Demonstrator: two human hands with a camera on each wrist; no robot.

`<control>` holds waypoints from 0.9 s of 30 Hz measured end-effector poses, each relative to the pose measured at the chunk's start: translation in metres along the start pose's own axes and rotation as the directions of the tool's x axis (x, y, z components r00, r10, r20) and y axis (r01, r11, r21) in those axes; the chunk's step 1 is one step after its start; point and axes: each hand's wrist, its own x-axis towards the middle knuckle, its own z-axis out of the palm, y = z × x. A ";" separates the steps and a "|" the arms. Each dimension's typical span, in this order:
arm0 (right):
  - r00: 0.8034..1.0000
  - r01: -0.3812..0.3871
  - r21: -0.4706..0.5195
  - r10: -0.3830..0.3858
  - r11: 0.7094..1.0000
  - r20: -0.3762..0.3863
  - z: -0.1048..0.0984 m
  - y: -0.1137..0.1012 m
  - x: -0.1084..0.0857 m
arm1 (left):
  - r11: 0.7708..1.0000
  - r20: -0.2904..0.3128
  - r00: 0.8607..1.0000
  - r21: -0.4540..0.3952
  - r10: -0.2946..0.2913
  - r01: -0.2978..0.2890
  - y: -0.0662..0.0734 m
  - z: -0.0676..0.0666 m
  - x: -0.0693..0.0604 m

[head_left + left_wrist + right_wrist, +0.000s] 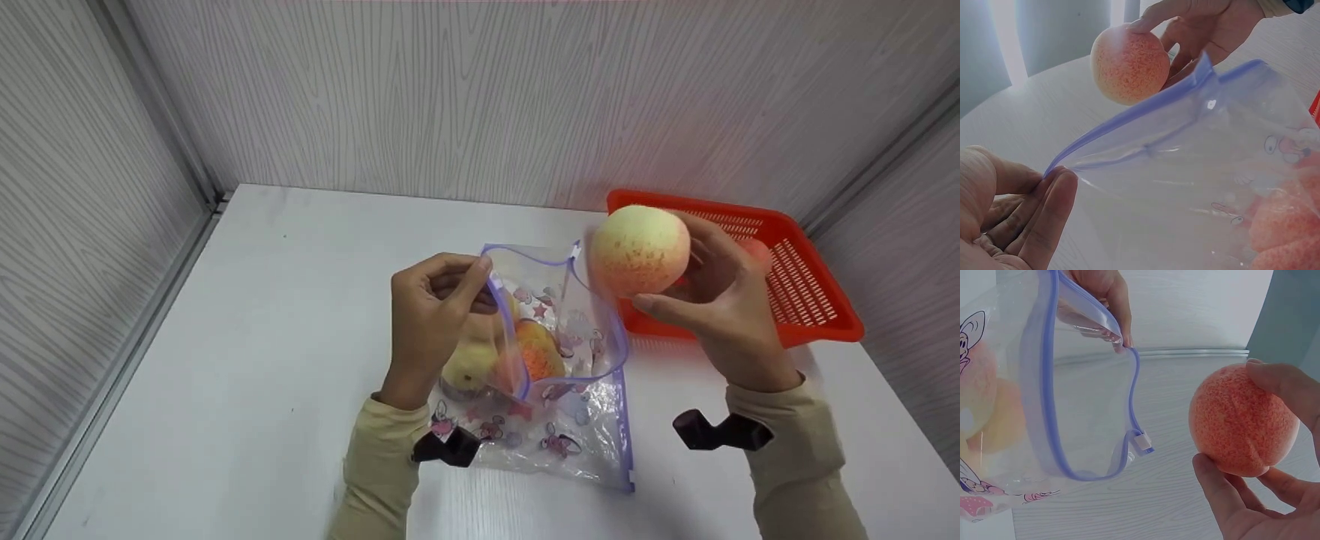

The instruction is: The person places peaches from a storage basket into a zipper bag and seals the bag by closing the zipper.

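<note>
A clear zip bag [592,450] with a purple-blue rim and cartoon prints lies on the table, its mouth held wide. Several peaches [541,356] are inside it. My left hand [431,326] pinches the rim at one side of the mouth, thumb against fingers, as the left wrist view also shows. With the thumb and fingers of my right hand [731,311] I grip another peach [640,251], pale yellow on one side and red-speckled on the other in the right wrist view. This peach is just outside the mouth, apart from the rim there.
Behind my right hand stands a red plastic basket [844,322] with slotted walls. A reddish round fruit [756,255] shows in it, partly hidden by the hand. Wood-grain panels [450,97] enclose the white table [225,360] at the back and sides.
</note>
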 end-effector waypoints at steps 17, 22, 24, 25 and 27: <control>0.975 0.052 -0.103 -0.029 0.993 0.219 0.007 0.005 -0.002 | 1.000 -0.003 1.000 -0.005 -0.005 0.005 -0.001 -0.001 0.000; 0.964 0.073 -0.109 -0.042 0.991 0.261 0.007 0.007 -0.001 | 1.000 -0.004 1.000 0.006 -0.003 0.003 -0.001 -0.001 -0.001; 0.961 0.080 -0.120 -0.045 0.990 0.273 0.007 0.008 -0.001 | 1.000 -0.005 1.000 0.008 -0.004 0.004 -0.001 0.000 -0.001; 0.960 0.081 -0.132 -0.042 0.988 0.277 0.007 0.009 -0.001 | 1.000 -0.005 1.000 0.007 -0.005 0.005 -0.001 0.000 -0.001; 0.957 0.084 -0.146 -0.040 0.986 0.286 0.006 0.010 -0.001 | 1.000 -0.005 1.000 0.004 -0.004 0.004 -0.001 -0.001 -0.001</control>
